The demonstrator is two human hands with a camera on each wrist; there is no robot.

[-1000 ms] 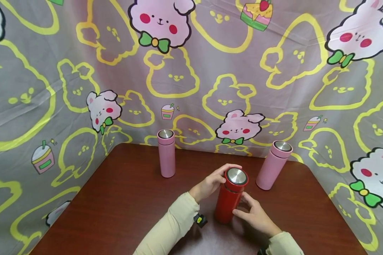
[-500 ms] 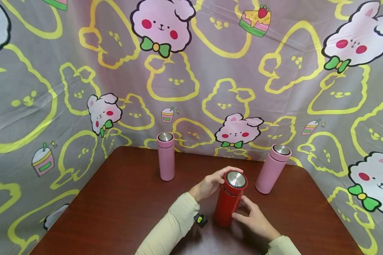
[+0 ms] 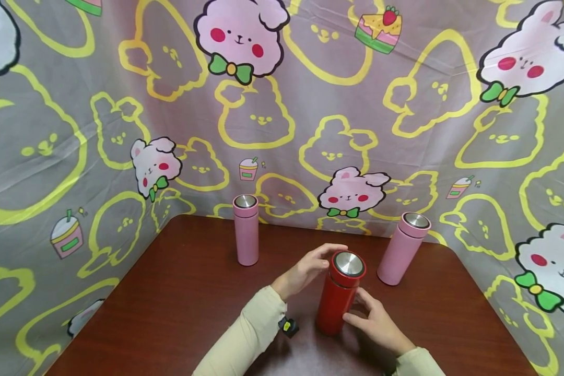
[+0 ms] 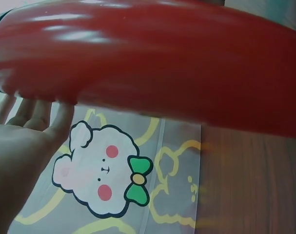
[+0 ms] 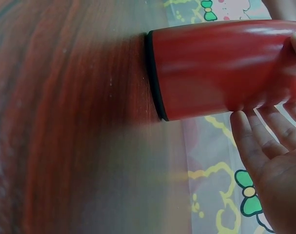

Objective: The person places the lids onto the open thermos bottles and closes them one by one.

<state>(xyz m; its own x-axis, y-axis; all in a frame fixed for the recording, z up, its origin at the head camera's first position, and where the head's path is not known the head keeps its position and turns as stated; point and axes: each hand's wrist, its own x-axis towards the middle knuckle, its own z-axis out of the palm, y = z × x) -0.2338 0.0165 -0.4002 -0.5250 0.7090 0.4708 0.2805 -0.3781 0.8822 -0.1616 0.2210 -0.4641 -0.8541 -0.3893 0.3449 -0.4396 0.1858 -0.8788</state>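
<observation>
A red thermos flask (image 3: 337, 305) with a silver-topped lid stands upright on the brown table in front of me. My right hand (image 3: 378, 324) holds its lower body from the right, thumb in front and fingers behind. The right wrist view shows those fingertips against the red wall of the flask (image 5: 201, 73), above its black base ring. My left hand (image 3: 305, 271) is beside the lid at the left, its fingers extended behind the rim. From the left wrist, the left fingers (image 4: 64, 117) reach up to the flask's far side, their tips partly hidden.
One pink thermos flask (image 3: 247, 237) stands on the table (image 3: 178, 292) at the back left. Another pink flask (image 3: 401, 253) is at the back right. A cartoon-print cloth (image 3: 263, 120) hangs behind and along both sides of the table.
My left hand has drawn back slightly to the left from the red flask's lid. The right hand and the red flask stay in place. The head view has tilted a little.
</observation>
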